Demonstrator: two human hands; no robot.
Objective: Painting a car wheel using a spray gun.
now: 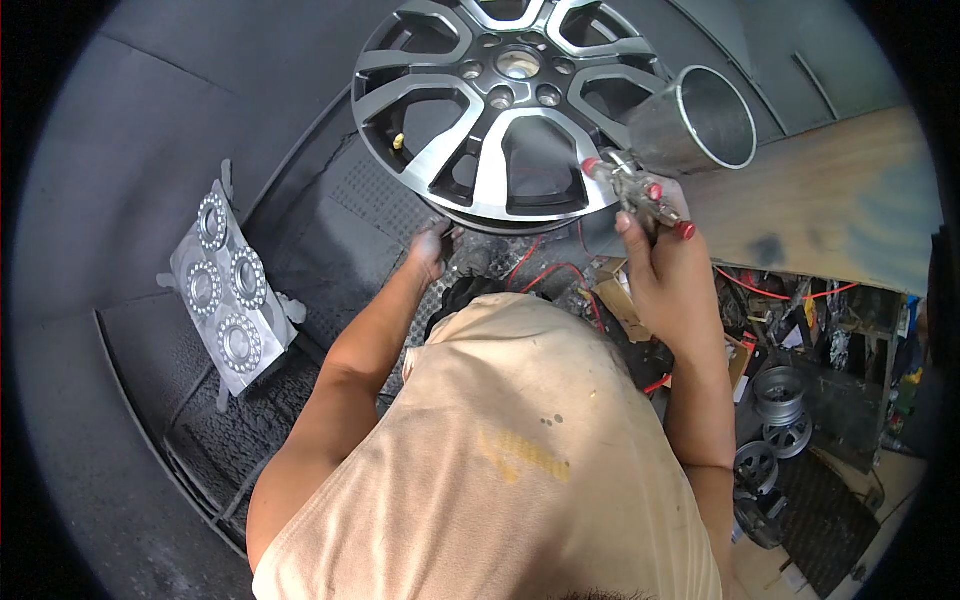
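A spray gun (640,195) with red knobs and a large metal cup (715,118) is gripped in my right hand (665,265). Its nozzle points left at the alloy wheel (495,165), and a pale haze hangs between them. The wheel lies tilted before me, with bright silver spoke faces, dark recesses and a yellow-capped valve (398,142). Just below the wheel's near left edge, my left hand (430,252) has its fingers curled around something dark. The wheel's shadow and rim partly hide those fingers.
At left, a silver panel (220,285) carries several round flange-like pieces. A wooden board (810,200) stands at right above cluttered shelves (800,320). Red hose (560,267) runs beneath the wheel, beside a cardboard box (620,300). Small wheels (778,395) are stacked at lower right.
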